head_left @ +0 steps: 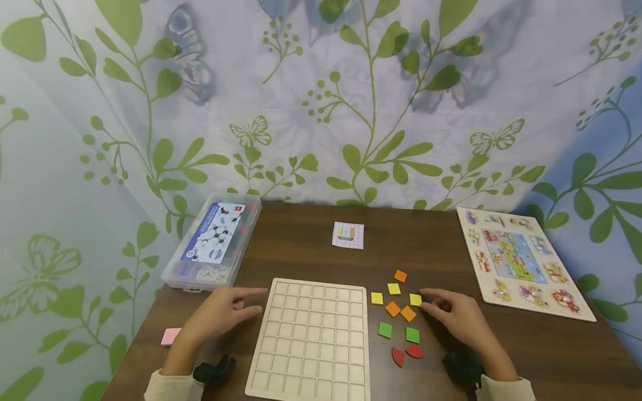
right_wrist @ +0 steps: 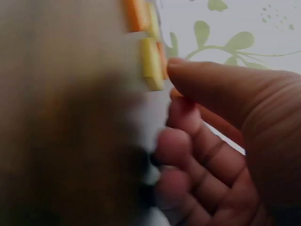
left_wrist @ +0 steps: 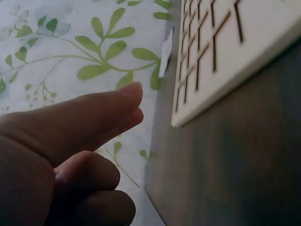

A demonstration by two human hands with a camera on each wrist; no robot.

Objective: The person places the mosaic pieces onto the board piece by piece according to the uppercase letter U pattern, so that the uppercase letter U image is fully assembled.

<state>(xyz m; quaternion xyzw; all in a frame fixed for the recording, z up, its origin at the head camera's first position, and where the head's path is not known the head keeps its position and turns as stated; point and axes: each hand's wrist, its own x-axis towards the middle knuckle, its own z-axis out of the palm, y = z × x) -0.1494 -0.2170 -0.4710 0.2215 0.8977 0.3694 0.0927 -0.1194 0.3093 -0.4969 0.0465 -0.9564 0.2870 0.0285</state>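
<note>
My right hand [head_left: 458, 316] is beside a yellow square tile [head_left: 415, 299], thumb and index fingertips apart at its right edge. In the right wrist view the yellow tile [right_wrist: 151, 63] stands just past the thumb tip, with the other fingers loosely bent. Left of the wooden grid board [head_left: 316, 340], my left hand [head_left: 220, 313] hovers with index finger and thumb extended, holding nothing. Around the yellow tile lie other yellow tiles [head_left: 393, 288], orange tiles [head_left: 408, 313], green tiles [head_left: 412, 335] and red quarter-round pieces [head_left: 398, 357].
A small pattern card [head_left: 348, 235] lies at the back of the brown table [head_left: 416, 234]. To the left stands a clear plastic box [head_left: 213, 239], with a pink piece [head_left: 170, 336] nearer the front. A wooden picture puzzle [head_left: 524, 262] lies at the right.
</note>
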